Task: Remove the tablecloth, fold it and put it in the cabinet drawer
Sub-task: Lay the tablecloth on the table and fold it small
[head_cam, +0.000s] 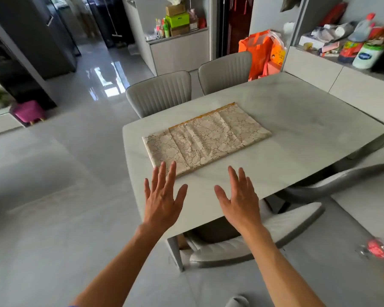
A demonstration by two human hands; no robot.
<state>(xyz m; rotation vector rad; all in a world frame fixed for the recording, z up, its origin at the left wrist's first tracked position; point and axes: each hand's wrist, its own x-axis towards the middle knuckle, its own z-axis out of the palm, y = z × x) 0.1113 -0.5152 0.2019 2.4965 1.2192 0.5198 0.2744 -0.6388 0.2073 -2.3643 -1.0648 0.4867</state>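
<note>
We see the tablecloth (205, 137) already off its spread and lying folded into a flat oblong on the bare table (297, 111), set askew toward the table's left end, its near corner close to the near edge. A yellow hem shows along its far side, and creases cross it, so we judge that at least one more fold may be wanted before it fits a drawer. Our left hand (162, 196) is spread wide, fingers straight, holding nothing; its fingertips overlap the cloth's near corner in the picture, though we cannot tell whether they touch it. Our right hand (238, 196) is likewise splayed flat and empty, over the bare table just beside the cloth's near edge. Both palms face down, which suits smoothing the cloth or sliding under its edge to lift it. We take the folding to be largely done and the carrying not yet begun. Cabinets stand beyond the table, but which drawer is meant we cannot say.
</note>
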